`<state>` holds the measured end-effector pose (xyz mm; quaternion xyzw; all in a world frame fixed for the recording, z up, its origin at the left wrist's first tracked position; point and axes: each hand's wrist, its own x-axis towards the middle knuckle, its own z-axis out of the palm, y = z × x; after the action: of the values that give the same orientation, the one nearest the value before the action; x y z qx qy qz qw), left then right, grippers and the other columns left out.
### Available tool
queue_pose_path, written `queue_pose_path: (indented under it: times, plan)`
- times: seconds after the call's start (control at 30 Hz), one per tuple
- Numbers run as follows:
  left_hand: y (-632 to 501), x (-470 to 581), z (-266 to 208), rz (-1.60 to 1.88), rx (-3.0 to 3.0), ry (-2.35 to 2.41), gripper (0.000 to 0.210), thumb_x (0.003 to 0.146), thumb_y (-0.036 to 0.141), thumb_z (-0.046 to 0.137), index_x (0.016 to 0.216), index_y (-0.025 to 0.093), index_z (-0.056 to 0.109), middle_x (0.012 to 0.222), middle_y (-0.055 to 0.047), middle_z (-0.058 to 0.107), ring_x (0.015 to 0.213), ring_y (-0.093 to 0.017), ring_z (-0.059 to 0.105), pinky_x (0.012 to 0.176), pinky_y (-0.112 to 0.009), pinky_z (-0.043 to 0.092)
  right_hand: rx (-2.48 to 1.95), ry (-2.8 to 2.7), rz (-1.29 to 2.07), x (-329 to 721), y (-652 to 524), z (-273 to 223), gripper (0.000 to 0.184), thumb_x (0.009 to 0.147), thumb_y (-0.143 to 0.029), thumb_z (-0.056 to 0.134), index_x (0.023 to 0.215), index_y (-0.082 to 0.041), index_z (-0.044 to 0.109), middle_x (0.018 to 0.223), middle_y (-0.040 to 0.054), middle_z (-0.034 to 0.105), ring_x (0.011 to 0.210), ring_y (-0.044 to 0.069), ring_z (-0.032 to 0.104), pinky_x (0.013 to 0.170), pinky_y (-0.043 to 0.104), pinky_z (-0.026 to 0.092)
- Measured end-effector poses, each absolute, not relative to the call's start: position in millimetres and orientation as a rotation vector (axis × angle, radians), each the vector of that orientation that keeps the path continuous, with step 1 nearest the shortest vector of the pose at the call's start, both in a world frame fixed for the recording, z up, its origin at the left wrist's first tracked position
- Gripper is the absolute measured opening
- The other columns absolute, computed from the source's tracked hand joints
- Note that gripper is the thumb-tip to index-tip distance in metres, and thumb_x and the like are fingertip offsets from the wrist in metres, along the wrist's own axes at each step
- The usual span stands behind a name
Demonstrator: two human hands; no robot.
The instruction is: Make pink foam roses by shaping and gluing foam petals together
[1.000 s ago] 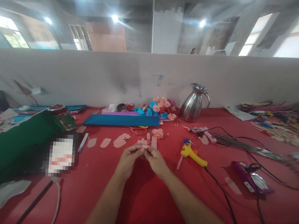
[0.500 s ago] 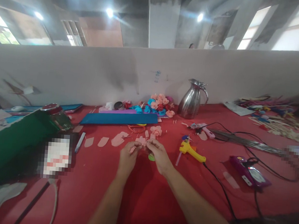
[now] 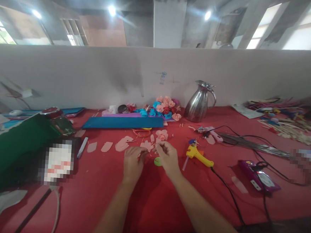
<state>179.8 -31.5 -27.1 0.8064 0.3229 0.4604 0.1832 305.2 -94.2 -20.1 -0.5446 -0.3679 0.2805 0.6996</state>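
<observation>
My left hand [image 3: 133, 163] is closed in a pinch, its fingertips on a small pink paper piece [image 3: 150, 147]. Opposite it, my right hand [image 3: 167, 159] has its thumb and forefinger pressed together at the other side of that piece, which the fingers mostly hide. Below the fingertips a round lime-green thing [image 3: 157, 161] lies on the red table [image 3: 99, 197]. Just beyond the hands is a pink paper flower [image 3: 161, 134]. Cut pink petals [image 3: 107, 147] and a larger pink paper piece [image 3: 123, 144] lie to the left. A yellow glue gun [image 3: 202, 157] rests to the right.
Behind are a blue sheet [image 3: 123, 122], finished paper flowers [image 3: 169, 105] and a steel jug [image 3: 199, 102]. At left stand a green box [image 3: 17, 149] and a jar [image 3: 58, 121]. At right lie a wire bundle [image 3: 257, 146], cords and a purple device [image 3: 257, 178].
The fingertips have drawn slightly apart, my right hand lifting and shifting right, so more of the green round thing shows. The view has tilted slightly.
</observation>
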Motion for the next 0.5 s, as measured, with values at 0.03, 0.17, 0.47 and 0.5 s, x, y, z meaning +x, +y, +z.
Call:
queue_pose_path:
  times: [0.03, 0.17, 0.47, 0.5]
  plan:
    - [-32.2, 180.0, -26.7, 1.307, 2.248, 0.921, 0.008, 0.076, 0.024, 0.060, 0.073, 0.022, 0.067, 0.074, -0.004, 0.069, 0.075, -0.021, 0.058, 0.076, -0.035, 0.039, -1.184, -0.773, 0.637, 305.6, -93.2, -21.1, 0.019, 0.078, -0.036, 0.053, 0.074, -0.018, 0.057, 0.064, 0.0001, 0.061, 0.061, 0.013, 0.055, 0.060, 0.024, 0.043]
    - [-34.1, 181.6, -24.9, 1.324, 1.900, 0.945, 0.008, 0.074, 0.029, 0.063, 0.073, 0.022, 0.068, 0.076, -0.004, 0.066, 0.078, -0.019, 0.058, 0.077, -0.033, 0.042, -1.153, -0.761, 0.698, 302.2, -90.4, -26.5, 0.013, 0.076, -0.030, 0.052, 0.079, -0.019, 0.058, 0.071, 0.0006, 0.063, 0.068, 0.014, 0.059, 0.067, 0.026, 0.045]
    - [-36.5, 186.8, -27.0, 1.044, 1.093, 0.713, 0.018, 0.060, 0.027, 0.075, 0.071, 0.016, 0.067, 0.071, -0.001, 0.062, 0.070, -0.013, 0.056, 0.071, -0.025, 0.043, -1.165, -1.118, 0.775, 288.9, -93.4, -33.5, 0.014, 0.077, -0.030, 0.057, 0.083, -0.019, 0.063, 0.082, 0.0020, 0.066, 0.078, 0.016, 0.060, 0.072, 0.029, 0.046]
    - [-37.7, 187.4, -26.4, 1.021, 1.073, 0.699, 0.018, 0.060, 0.027, 0.076, 0.072, 0.016, 0.067, 0.071, -0.001, 0.063, 0.070, -0.013, 0.056, 0.070, -0.025, 0.043, -1.175, -1.115, 0.775, 289.7, -93.6, -33.4, 0.014, 0.077, -0.031, 0.057, 0.079, -0.019, 0.063, 0.078, 0.0012, 0.066, 0.075, 0.016, 0.059, 0.070, 0.028, 0.046]
